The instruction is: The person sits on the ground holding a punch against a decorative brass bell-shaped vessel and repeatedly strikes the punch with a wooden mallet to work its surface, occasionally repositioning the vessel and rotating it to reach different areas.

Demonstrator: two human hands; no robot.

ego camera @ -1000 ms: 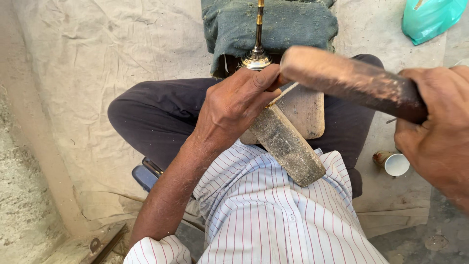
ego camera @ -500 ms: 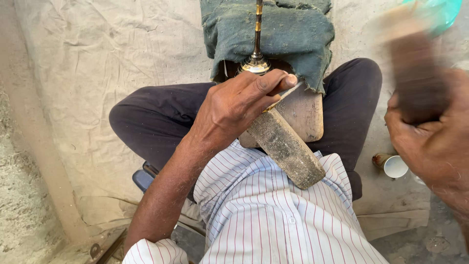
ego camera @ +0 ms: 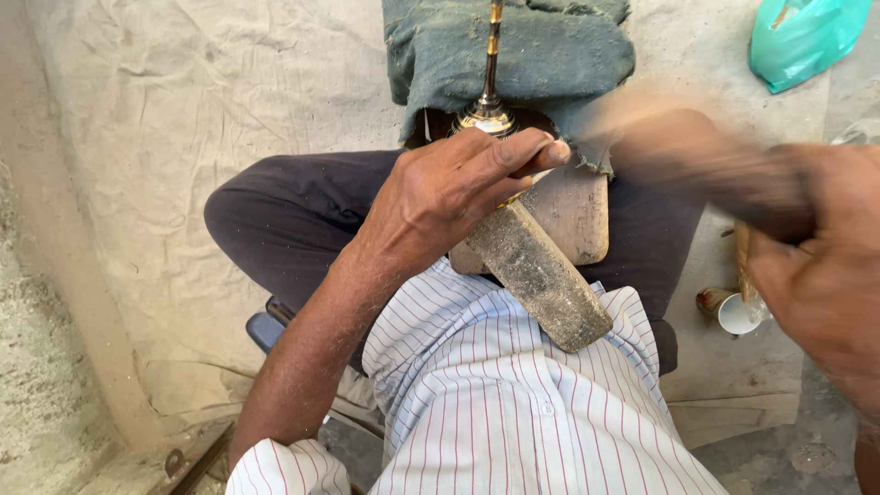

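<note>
Centre frame: your left hand (ego camera: 449, 192), fingers clamped on a brass stem piece (ego camera: 489, 92), base hidden. Right edge: your right hand (ego camera: 825, 275), gripping a blurred wooden mallet (ego camera: 697, 165).

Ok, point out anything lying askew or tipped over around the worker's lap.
A small cup lies on its side on the ground cloth near the right hand, open mouth facing the camera. A teal plastic bag sits crumpled at the top right corner. The mallet is only motion-blurred, not damaged.
</note>
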